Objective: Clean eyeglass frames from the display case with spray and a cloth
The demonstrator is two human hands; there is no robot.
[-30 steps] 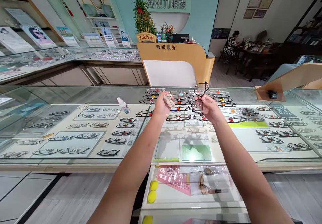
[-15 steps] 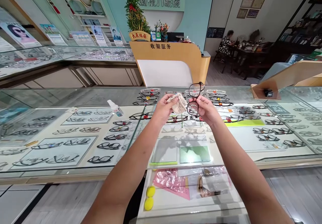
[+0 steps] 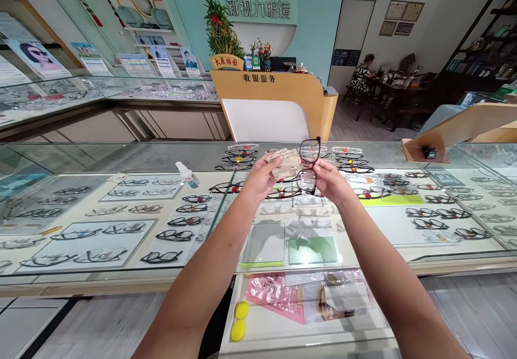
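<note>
My left hand (image 3: 260, 178) grips a beige cloth (image 3: 286, 164) above the glass counter. Just to its right, my right hand (image 3: 330, 178) holds a pair of dark-framed glasses (image 3: 310, 161) near the bridge, turned so that one lens is above the other. The cloth's right edge is close to the glasses; whether they touch I cannot tell. Under the glass and around both hands lie rows of spectacles (image 3: 284, 192). A small white spray bottle (image 3: 187, 175) stands on the counter to the left of my left hand.
An open drawer (image 3: 226, 324) below the counter holds pink packets (image 3: 277, 294), plastic bags and two yellow round objects (image 3: 238, 329). A wooden stand (image 3: 424, 152) is at the right. Beyond are a reception desk (image 3: 270, 87) and a seated person (image 3: 359, 76).
The glasses have turned slightly in my right hand and shifted a little left. The cloth in my left hand is spread wider. The whole view has tilted slightly upward.
</note>
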